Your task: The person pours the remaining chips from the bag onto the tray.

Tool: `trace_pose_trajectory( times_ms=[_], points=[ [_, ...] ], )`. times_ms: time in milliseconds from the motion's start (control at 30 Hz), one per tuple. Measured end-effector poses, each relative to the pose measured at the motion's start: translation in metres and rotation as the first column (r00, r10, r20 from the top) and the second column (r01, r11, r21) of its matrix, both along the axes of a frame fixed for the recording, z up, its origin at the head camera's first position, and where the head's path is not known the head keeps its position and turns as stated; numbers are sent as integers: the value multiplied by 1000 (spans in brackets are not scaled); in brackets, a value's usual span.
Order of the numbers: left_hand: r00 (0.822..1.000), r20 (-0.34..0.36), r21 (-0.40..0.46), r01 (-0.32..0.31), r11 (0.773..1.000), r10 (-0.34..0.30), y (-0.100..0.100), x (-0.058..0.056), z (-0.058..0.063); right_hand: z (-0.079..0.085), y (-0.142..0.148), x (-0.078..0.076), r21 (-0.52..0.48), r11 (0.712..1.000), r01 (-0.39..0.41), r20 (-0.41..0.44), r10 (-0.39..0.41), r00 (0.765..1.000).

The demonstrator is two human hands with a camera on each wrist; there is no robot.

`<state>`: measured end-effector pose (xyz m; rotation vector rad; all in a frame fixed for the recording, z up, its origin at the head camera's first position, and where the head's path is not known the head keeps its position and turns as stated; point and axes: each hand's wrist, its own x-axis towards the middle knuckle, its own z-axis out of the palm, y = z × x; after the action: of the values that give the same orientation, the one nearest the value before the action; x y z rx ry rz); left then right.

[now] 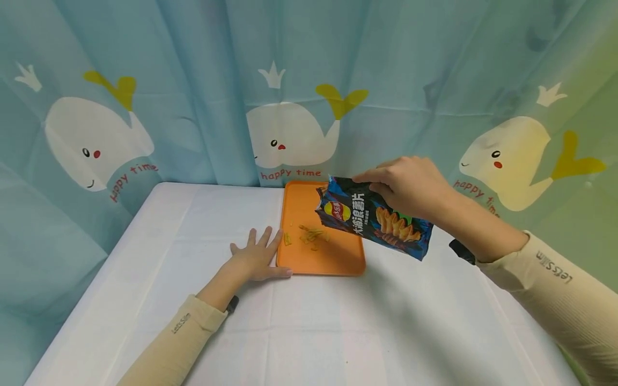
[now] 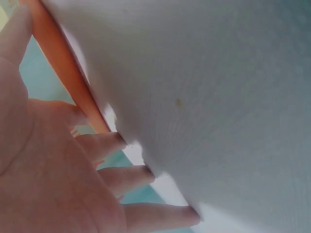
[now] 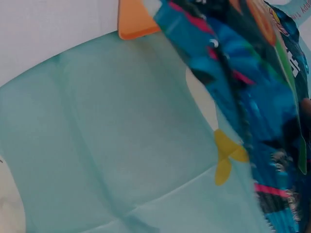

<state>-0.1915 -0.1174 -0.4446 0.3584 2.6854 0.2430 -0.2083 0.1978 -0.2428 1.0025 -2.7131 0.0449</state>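
Observation:
My right hand point(image 1: 407, 185) grips a dark blue bag of potato chips point(image 1: 372, 217) by its upper edge, tilted with its torn end to the left over an orange tray point(image 1: 343, 262). The same bag point(image 3: 233, 82) fills the right side of the right wrist view. On the tray lies a small pile of chips point(image 1: 314, 234), with a few crumbs beside it. My left hand point(image 1: 258, 260) has its fingers spread at the tray's left edge, thumb and fingertips by the rim. In the left wrist view the palm of the left hand point(image 2: 63, 160) shows, touching the tray's side point(image 2: 63, 63).
A white cloth point(image 1: 309, 327) covers the table under the tray. Behind the table hangs a light blue curtain point(image 1: 203, 134) printed with white whales; it meets the table's back edge.

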Motion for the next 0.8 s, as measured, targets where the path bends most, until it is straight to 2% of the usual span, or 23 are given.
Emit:
trace_pose_trajectory(
  times_ms=[200,433,800],
  points=[
    [1000,-8,-5,2,1000,-2,-1,-1,-2,-2,-2,0,17,999,-39,-24,40,999],
    [1000,-11,-7,9,1000,-9,-1,-2,0,-1,-2,1,8,1000,-8,13,8,1000],
    [1000,-4,1,5,1000,-5,0,-2,0,2,0,1,23,1000,5,17,-5,1000]
  ],
)
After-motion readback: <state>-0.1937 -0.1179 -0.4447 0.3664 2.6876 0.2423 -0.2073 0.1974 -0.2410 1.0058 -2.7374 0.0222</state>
